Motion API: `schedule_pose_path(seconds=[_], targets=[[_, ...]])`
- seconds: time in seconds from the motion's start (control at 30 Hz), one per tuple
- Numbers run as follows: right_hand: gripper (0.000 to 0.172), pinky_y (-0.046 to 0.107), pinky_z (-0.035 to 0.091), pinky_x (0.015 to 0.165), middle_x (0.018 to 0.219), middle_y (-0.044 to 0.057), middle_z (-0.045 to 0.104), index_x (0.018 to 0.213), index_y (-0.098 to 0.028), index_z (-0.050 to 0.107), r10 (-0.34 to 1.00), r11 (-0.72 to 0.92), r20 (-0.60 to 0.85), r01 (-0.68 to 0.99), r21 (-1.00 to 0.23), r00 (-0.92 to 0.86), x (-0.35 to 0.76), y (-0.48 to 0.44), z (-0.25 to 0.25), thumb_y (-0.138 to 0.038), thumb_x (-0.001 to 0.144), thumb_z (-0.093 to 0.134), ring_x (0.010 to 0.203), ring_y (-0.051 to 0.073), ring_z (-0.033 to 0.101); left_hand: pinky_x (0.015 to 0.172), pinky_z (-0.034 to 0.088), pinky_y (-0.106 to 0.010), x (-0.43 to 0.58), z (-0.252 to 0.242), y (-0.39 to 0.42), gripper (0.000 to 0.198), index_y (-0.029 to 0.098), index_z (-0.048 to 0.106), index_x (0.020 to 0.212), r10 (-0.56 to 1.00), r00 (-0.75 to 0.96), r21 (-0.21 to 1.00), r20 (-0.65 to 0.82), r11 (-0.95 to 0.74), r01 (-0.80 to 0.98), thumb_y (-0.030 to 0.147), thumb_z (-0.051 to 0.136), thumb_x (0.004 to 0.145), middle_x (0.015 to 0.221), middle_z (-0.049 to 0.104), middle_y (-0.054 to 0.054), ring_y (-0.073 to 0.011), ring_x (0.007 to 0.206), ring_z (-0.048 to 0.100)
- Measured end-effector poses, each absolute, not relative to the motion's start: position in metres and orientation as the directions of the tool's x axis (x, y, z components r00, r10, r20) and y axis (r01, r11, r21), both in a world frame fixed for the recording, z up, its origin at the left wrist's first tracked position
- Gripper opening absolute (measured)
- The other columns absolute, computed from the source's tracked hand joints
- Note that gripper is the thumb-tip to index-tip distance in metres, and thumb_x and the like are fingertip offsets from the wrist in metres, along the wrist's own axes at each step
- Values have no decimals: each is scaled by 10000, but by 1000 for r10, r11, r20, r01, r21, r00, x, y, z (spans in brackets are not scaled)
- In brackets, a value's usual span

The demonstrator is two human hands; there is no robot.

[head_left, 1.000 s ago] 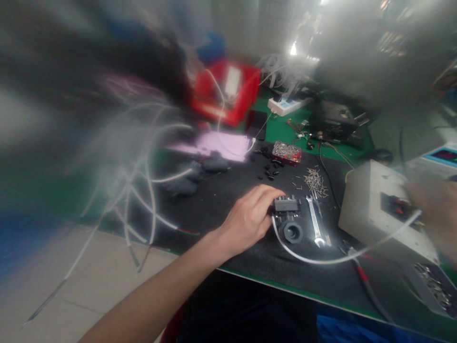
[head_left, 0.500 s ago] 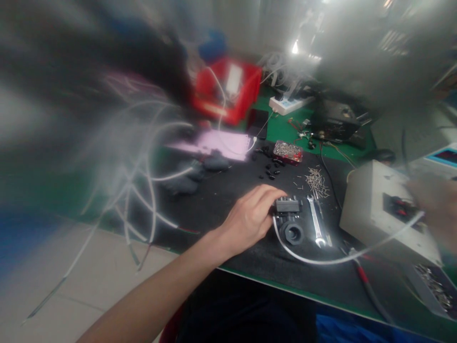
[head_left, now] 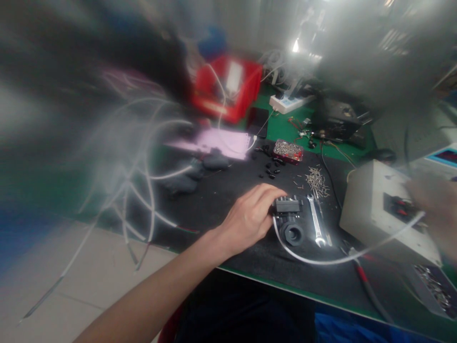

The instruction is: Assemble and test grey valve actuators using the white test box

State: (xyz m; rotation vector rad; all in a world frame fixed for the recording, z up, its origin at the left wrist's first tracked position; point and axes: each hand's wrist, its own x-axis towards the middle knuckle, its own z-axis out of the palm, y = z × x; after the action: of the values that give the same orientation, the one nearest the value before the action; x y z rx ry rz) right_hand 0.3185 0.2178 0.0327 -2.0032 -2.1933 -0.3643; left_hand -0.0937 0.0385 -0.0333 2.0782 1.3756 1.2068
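Your left grip (head_left: pixel 252 214) clasps the left side of the dark plastic fitting (head_left: pixel 288 206), on the counter (head_left: pixel 282 127) left of the open-end wrench (head_left: pixel 315 221); whether your blurred right grip (head_left: pixel 435 209) holds the white cable (head_left: pixel 323 262), I can't tell.

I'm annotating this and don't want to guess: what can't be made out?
All in the head view:
Right hand: blurred near the right edge; finger positions unclear.
Black fitting: side toward the left hand covered by that hand.
Blue-framed display: blurred and cut off at the right edge; reading illegible.
Red bin: contents too blurred to name.
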Motion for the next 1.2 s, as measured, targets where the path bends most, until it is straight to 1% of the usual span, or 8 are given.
schedule_pose_path(seconds=[0.17,0.33,0.47,0.6,0.7,0.8,1.03,1.2], targets=[[542,324,316,492,738,50,494,797,-220,543,948,101,291,988,115,-130,325,221,29,-688,1020,385,567,223,461,1077,536,-444,-94,-33,39,526,163,553,1330,875,160,688,457,-462,561,-74,556,861,1301,640,-109,-242,1231,606],[557,313,302,459,734,39,474,796,-218,539,951,76,293,993,94,-101,326,223,27,-720,999,409,556,221,455,1081,529,-418,-94,-34,39,532,151,560,1326,878,151,688,455,-454,567,-81,569,847,1297,639,-103,-227,1223,606],[551,312,291,457,717,28,454,794,-220,519,945,97,304,991,94,-121,328,223,26,-716,1018,430,547,214,443,1071,535,-425,-93,-34,38,521,156,553,1331,873,139,686,467,-457,565,-65,576,860,1286,646,-100,-230,1214,612],[556,312,294,469,734,41,489,800,-216,537,935,130,318,987,96,-155,331,223,26,-706,1031,412,569,221,468,1064,542,-432,-93,-33,38,521,160,549,1334,873,143,685,467,-459,566,-61,574,863,1285,648,-104,-236,1215,618],[571,309,298,479,753,55,527,830,-210,596,945,120,290,985,128,-152,332,224,26,-696,1047,388,572,222,477,1060,546,-442,-93,-32,38,551,166,544,1337,871,144,680,470,-461,569,-76,570,842,1287,650,-107,-243,1218,621],[563,306,296,484,776,65,551,865,-204,609,946,105,292,986,133,-140,332,225,25,-692,1053,398,566,215,473,1051,552,-446,-93,-32,38,536,169,543,1329,869,140,679,475,-463,570,-72,563,851,1280,653,-108,-243,1210,626],[575,303,299,482,707,34,492,773,-212,536,939,125,310,987,100,-150,334,225,23,-708,1042,419,549,202,454,1033,548,-412,-93,-32,38,501,157,546,1324,868,135,679,478,-463,570,-55,583,872,1270,652,-97,-227,1190,627],[582,316,315,463,722,43,516,790,-215,574,939,119,311,986,115,-149,333,224,24,-711,1040,400,568,223,480,1057,531,-401,-93,-32,38,527,165,537,1327,867,136,685,480,-467,560,-68,587,857,1278,649,-87,-221,1207,619]])
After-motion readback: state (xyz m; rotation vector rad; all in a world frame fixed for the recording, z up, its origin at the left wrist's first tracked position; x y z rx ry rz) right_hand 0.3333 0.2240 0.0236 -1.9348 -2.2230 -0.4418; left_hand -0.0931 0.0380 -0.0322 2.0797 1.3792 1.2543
